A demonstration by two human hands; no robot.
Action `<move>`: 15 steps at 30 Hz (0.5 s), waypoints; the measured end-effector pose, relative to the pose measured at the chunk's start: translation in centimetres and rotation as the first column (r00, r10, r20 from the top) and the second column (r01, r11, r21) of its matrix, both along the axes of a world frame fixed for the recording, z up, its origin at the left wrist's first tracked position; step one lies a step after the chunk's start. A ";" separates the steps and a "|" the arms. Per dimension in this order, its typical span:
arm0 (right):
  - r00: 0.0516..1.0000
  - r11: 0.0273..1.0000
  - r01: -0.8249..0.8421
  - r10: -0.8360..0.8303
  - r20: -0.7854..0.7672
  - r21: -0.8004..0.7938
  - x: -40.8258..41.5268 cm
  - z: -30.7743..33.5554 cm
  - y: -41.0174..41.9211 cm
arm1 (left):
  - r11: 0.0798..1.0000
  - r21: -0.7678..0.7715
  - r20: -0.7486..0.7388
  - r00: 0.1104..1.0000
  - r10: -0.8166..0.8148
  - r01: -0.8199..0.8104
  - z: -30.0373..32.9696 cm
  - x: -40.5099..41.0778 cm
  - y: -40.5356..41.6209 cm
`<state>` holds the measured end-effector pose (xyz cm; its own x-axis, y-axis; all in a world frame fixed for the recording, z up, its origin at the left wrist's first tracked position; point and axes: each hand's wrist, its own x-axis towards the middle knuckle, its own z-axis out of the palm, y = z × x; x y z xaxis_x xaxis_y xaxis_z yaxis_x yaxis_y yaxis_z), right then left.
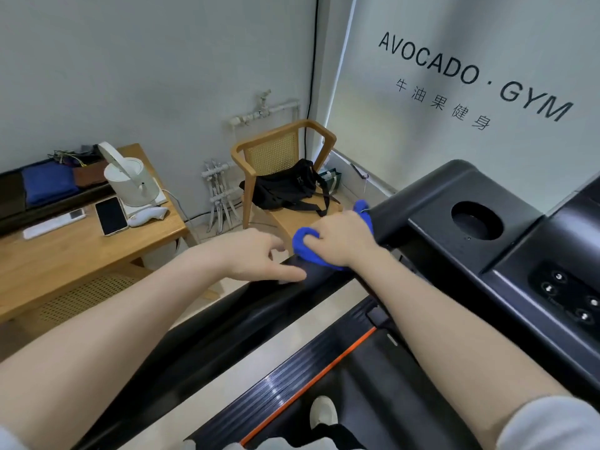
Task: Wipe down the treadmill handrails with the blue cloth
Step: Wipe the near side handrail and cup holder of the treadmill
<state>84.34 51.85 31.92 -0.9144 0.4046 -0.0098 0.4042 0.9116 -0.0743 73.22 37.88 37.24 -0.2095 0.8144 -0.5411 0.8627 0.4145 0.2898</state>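
The black left handrail of the treadmill runs diagonally from the lower left up to the console. My right hand grips the blue cloth and presses it onto the rail just below the console; a bit of cloth also shows beyond my knuckles. My left hand rests on the rail right behind the cloth, thumb along the top, fingers relaxed over the far side and holding nothing.
The treadmill console with a cup hole and buttons stands at right, the belt below it. A wooden chair with a black bag stands beyond the rail. Left is a wooden table with kettle, phone and remote.
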 end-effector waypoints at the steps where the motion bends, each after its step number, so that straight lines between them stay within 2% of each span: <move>1: 0.999 0.999 0.042 -0.042 0.001 0.024 0.7 0.1 1.9 | 0.998 0.059 -0.015 1.000 0.009 -0.008 -0.1 0.5 0.7; 3: 0.994 0.992 0.107 -0.107 -0.013 0.063 2.5 0.3 5.7 | 0.994 0.112 -0.012 1.000 0.017 -0.016 -0.6 1.6 2.3; 6: 0.974 0.972 0.223 -0.219 -0.057 0.075 4.3 0.6 9.8 | 0.993 0.113 0.050 0.999 0.019 -0.024 -1.8 3.1 4.1; 9: 0.958 0.953 0.287 -0.283 -0.057 0.094 4.1 0.4 10.1 | 0.991 0.131 0.040 0.999 0.030 -0.035 -2.4 3.8 4.9; 11: 0.976 0.974 0.206 -0.197 -0.090 0.095 3.7 0.1 8.1 | 0.989 0.140 0.035 0.998 0.051 -0.056 -2.4 3.9 5.1; 15: 0.987 0.990 -0.092 0.104 -0.121 0.104 3.4 -0.4 3.9 | 0.983 0.158 0.089 0.993 0.082 -0.095 -2.2 3.8 5.3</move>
<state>87.78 55.73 31.52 -0.9411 0.3062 0.1436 0.3055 0.9518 -0.0273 77.00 43.23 35.04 -0.2447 0.8727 -0.4225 0.7952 0.4299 0.4275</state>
